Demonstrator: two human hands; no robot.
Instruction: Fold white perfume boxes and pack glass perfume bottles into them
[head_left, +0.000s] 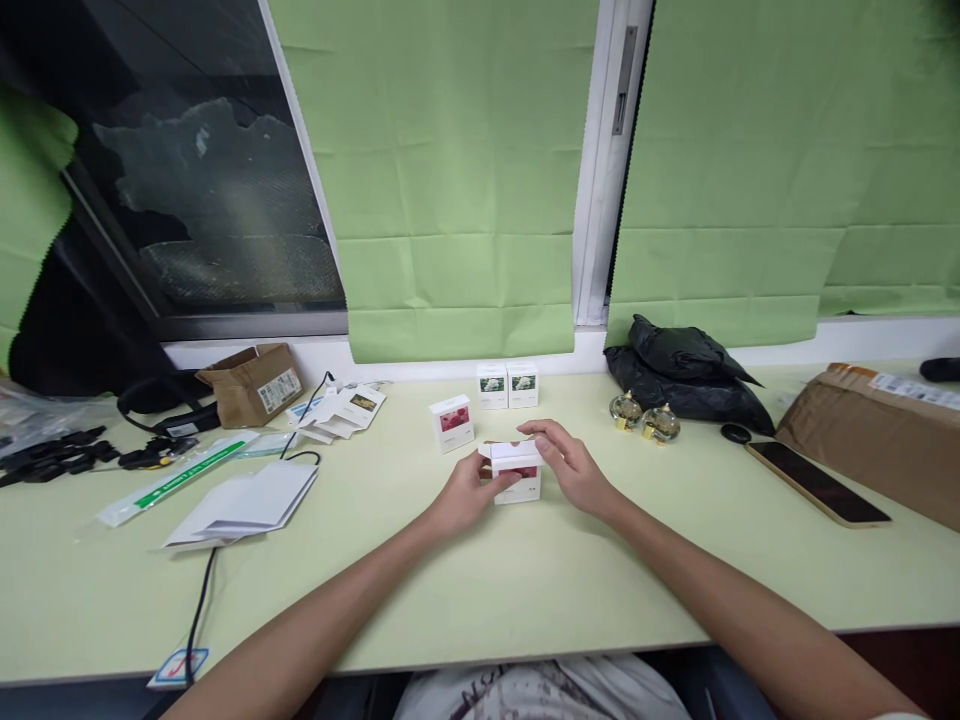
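A small white box (529,489) with a red flower picture stands on the table in front of me. My left hand (469,492) holds it from the left, thumb across the front. Curled over its top right edge, my right hand (571,468) has thumb and fingers at the top flap, which looks partly raised. Fingers cover part of the picture. Just behind and to the left stands another white box (453,424) with a red flower picture. Farther back, two white boxes (493,387) with white flower pictures stand side by side.
To the right are two gold ornate bottles (625,411), black plastic bags (690,375), a phone (817,484) and a large brown parcel (877,435). On the left lie folded white cartons (259,500), a black cable (201,605), a green-striped packet (180,480) and an open cardboard box (251,385).
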